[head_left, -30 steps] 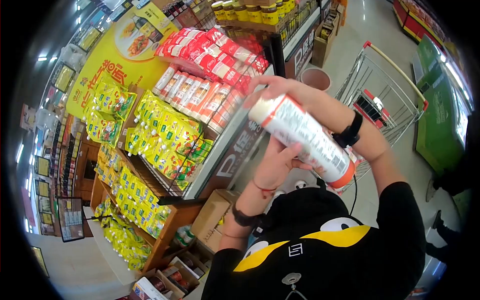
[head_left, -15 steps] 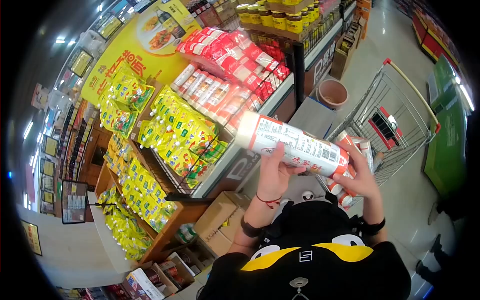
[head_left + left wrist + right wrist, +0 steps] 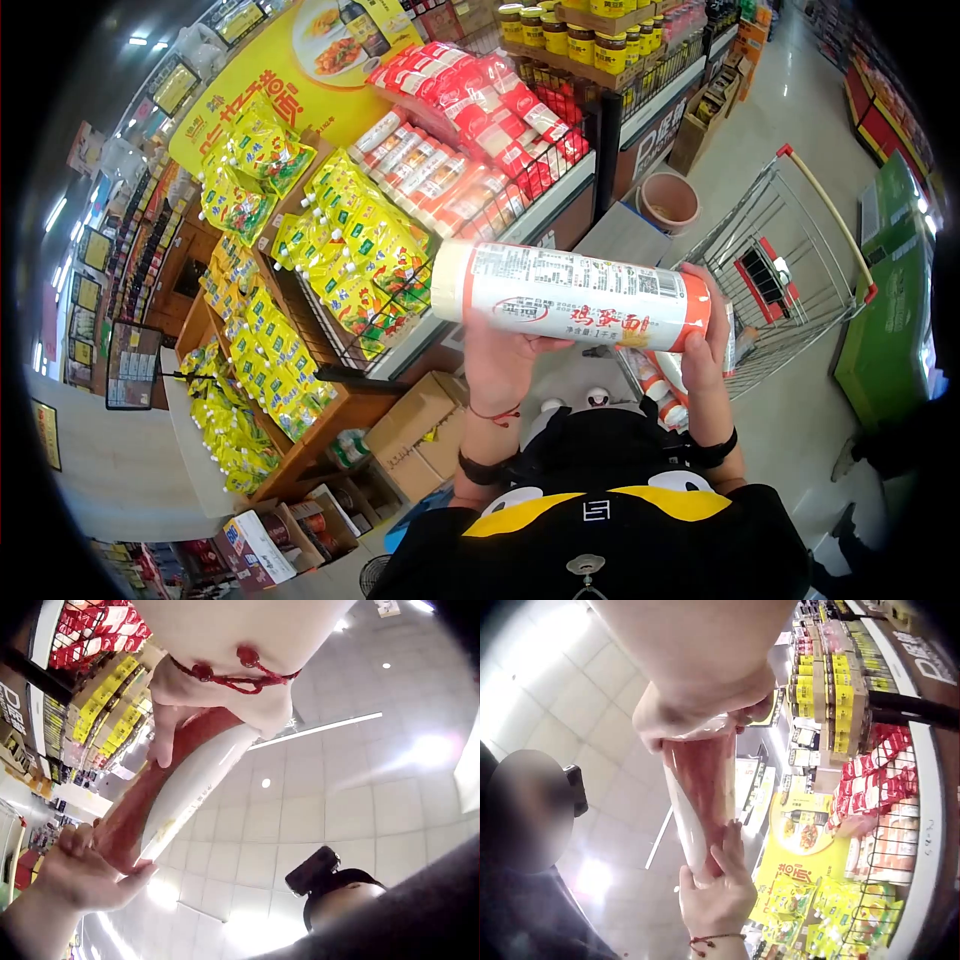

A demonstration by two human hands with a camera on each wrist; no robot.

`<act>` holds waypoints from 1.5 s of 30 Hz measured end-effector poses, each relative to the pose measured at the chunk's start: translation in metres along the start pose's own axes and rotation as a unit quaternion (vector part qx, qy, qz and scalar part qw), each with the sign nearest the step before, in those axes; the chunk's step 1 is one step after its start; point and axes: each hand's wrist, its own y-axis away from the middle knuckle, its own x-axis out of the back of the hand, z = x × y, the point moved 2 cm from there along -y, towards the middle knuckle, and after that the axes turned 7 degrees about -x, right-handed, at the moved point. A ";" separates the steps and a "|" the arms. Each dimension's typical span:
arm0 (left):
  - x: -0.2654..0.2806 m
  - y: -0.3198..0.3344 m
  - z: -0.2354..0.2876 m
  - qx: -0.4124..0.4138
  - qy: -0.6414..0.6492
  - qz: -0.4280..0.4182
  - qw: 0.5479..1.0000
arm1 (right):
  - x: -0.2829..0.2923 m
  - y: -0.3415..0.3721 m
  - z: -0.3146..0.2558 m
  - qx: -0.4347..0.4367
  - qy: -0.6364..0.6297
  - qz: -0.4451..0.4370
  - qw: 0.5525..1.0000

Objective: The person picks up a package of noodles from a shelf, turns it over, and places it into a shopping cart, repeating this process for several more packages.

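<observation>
A cylindrical pack of egg noodles (image 3: 575, 295), white with orange-red bands, lies nearly level in front of the chest in the head view, its printed label facing up. My left hand (image 3: 497, 365) grips it from below near the pale left end. At the right end my right hand (image 3: 707, 345) holds the orange band, thumb on the near side. The left wrist view shows the pack's red underside (image 3: 131, 802) from below, with left-hand fingers along it. Seen from the right wrist, the left hand (image 3: 716, 900) wraps the far end.
To the left, a wire-fronted shelf carries yellow pouches (image 3: 350, 250), wrapped noodle packs (image 3: 430, 170) and red-and-white bags (image 3: 480, 110). A shopping cart (image 3: 790, 260) with several packs inside stands at the right. Behind are a round bin (image 3: 668, 203) and jars (image 3: 595, 45); a cardboard box (image 3: 415, 430) sits below the shelf.
My right hand has come from the pack's upper end to its right end. The pack has swung from a steep tilt to nearly level, and its large label text has turned into view.
</observation>
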 end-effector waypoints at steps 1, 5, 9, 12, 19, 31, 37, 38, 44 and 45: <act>0.002 0.000 0.001 -0.008 -0.003 0.001 1.000 | -0.002 -0.001 -0.001 -0.003 -0.004 0.006 1.000; 0.024 0.005 0.001 -0.031 0.003 -0.031 0.999 | 0.000 -0.009 0.003 0.000 -0.024 0.038 0.999; 0.032 0.011 0.000 -0.030 0.022 -0.020 0.999 | 0.004 -0.015 0.007 -0.027 -0.061 0.040 0.997; 0.023 0.011 0.003 -0.026 -0.045 -0.018 0.998 | 0.010 -0.017 0.013 -0.049 -0.090 0.027 0.994; 0.029 -0.012 -0.022 0.127 -0.222 -0.129 0.958 | 0.047 -0.008 0.073 -0.227 -0.303 0.011 0.926; 0.092 0.006 -0.039 0.292 -0.374 -0.084 0.876 | 0.194 0.153 0.261 -0.580 -0.449 0.286 0.616; 0.100 0.015 -0.044 0.302 -0.377 0.024 0.875 | 0.209 0.151 0.283 -0.589 -0.454 0.399 0.537; 0.100 0.015 -0.045 0.301 -0.382 0.033 0.873 | 0.214 0.144 0.281 -0.578 -0.472 0.427 0.511; 0.102 0.008 -0.056 0.305 -0.400 0.040 0.863 | 0.253 0.132 0.303 -0.586 -0.509 0.514 0.364; 0.105 0.007 -0.058 0.305 -0.397 0.043 0.865 | 0.247 0.134 0.306 -0.586 -0.463 0.509 0.427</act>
